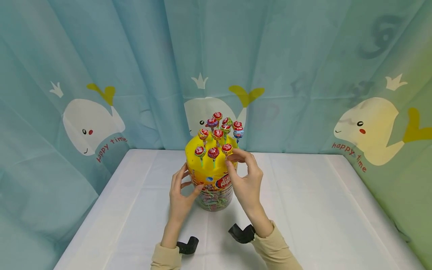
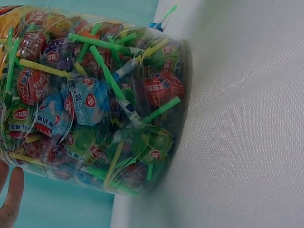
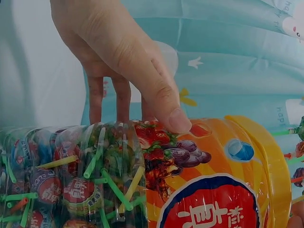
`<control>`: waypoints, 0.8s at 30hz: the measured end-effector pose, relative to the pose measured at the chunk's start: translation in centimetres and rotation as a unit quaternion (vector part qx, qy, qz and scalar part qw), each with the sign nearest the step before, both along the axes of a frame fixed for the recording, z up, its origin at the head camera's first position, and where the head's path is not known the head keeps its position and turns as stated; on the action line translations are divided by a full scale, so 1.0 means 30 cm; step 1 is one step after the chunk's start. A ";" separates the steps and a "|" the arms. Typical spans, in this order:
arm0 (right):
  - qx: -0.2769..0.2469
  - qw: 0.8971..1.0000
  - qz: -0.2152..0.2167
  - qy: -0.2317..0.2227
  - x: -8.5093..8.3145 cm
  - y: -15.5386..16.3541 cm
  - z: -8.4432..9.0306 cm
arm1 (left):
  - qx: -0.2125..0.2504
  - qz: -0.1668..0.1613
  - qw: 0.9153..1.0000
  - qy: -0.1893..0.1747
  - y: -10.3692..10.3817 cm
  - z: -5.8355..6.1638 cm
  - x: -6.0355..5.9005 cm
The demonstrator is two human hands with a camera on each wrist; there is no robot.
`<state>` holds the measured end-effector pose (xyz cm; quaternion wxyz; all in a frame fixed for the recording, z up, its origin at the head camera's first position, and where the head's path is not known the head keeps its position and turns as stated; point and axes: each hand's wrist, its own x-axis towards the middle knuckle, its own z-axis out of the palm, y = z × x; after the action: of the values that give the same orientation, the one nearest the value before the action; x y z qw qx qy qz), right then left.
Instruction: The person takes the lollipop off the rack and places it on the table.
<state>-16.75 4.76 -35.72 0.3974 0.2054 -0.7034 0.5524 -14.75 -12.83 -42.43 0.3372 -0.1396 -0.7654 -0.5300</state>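
Note:
A clear plastic jar of lollipops [image 1: 216, 200] stands upright on the table, its upper part wrapped in a printed label [image 3: 209, 161]. Several wrapped lollipops [image 1: 213, 153] stick up from its domed yellow lid [image 1: 194, 159]. My left hand [image 1: 180, 202] grips the jar's left side; the thumb [image 3: 178, 121] lies against the label in the right wrist view, other fingers reaching round behind. At the lid's front right, my right hand [image 1: 248, 183] pinches a yellow-and-red lollipop [image 1: 227, 149] low down by its stick between thumb and index finger. Loose lollipops [image 2: 88, 102] fill the jar.
A white cloth covers the table [image 1: 303, 202]. Behind it hangs a blue-green curtain [image 1: 141, 56] printed with whales. Beyond the jar's base, a blue-wrapped lollipop [image 2: 156, 25] with a green stick shows in the left wrist view. Black mounts [image 1: 242, 233] sit at both wrists.

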 end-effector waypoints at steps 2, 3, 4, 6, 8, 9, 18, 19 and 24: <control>-0.003 1.000 0.002 0.000 0.000 -0.002 0.001 | 0.000 0.001 1.000 0.003 0.000 0.000 0.000; -0.004 1.000 0.002 0.001 0.000 -0.002 0.002 | 0.000 0.001 1.000 0.004 0.000 0.001 0.000; -0.004 1.000 0.002 0.001 0.000 -0.003 0.004 | 0.000 0.001 1.000 0.005 0.000 0.001 0.000; -0.005 1.000 0.003 0.002 0.000 -0.005 0.005 | 0.001 0.001 1.000 0.007 0.001 0.001 0.001; -0.003 1.000 0.003 0.001 -0.001 -0.006 0.005 | 0.001 0.001 1.000 0.010 0.001 0.002 0.002; -0.002 1.000 0.003 0.002 -0.002 -0.007 0.004 | 0.002 0.001 1.000 0.011 0.001 0.002 0.002; -0.003 1.000 0.002 0.004 -0.005 -0.014 0.007 | 0.002 0.003 1.000 0.023 0.005 0.003 0.002; -0.004 1.000 0.003 0.004 -0.005 -0.013 0.010 | 0.002 0.003 1.000 0.023 0.005 0.002 0.001; -0.025 1.000 0.015 -0.004 -0.006 -0.003 0.035 | 0.005 -0.003 1.000 0.016 0.005 -0.006 -0.004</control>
<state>-16.93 4.67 -34.68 0.3915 0.2038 -0.6873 0.5769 -14.87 -12.67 -42.60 0.3486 -0.1490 -0.7566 -0.5328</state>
